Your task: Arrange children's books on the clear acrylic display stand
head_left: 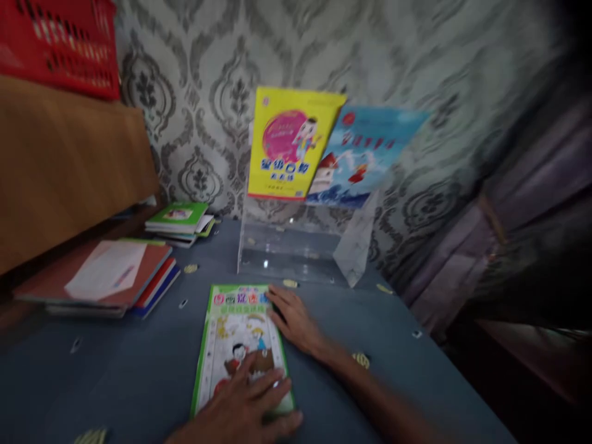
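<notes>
A green-bordered children's book (240, 330) with a cartoon cover lies on the blue-grey table in front of me. My left hand (245, 401) rests across its lower part, fingers spread over the cover. At the book's upper right edge is my right hand (296, 320), its fingers stretched out and touching the corner. Behind the book stands a clear acrylic book stand (296, 246). On its upper tier a yellow book (277, 135) leans upright, and a blue book (365, 154) beside it is tilted to the right.
At the left lies a stack of folders (152, 259) topped by a white paper (108, 268). A smaller pile of books (178, 216) sits behind it. A wooden box (69, 160) carries a red basket (60, 43). Curtains (444, 246) hang along the table's right side.
</notes>
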Available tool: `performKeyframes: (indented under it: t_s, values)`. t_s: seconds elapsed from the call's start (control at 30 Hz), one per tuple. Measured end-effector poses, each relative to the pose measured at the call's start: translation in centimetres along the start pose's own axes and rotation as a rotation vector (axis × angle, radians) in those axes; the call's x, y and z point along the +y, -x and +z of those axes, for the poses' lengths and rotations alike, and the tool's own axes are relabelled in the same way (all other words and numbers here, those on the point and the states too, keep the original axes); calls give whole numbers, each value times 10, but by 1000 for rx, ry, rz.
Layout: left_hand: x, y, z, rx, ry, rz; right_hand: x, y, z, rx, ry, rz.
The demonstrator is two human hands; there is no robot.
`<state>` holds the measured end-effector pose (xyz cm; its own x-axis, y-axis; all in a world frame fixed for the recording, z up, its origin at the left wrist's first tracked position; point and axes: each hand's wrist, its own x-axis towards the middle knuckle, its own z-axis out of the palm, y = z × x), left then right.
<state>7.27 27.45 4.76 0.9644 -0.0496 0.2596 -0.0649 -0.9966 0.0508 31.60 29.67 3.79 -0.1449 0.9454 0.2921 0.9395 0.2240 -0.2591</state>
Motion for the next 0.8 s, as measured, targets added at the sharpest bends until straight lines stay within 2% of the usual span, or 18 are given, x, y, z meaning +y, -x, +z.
performKeyframes:
  t_s: [0.17,0.47,0.67,0.8]
  values:
    - [14,15,-11,21,-48,-133,-14,21,3,-49,-14,-67]
    - [25,43,-16,45,-54,-222,-40,66,-2,-79,-16,-165]
    - [28,77,-15,54,-53,-317,-51,81,-8,-131,-55,-190]
    - [27,97,-24,70,-71,-359,-62,83,-11,-178,-93,-213]
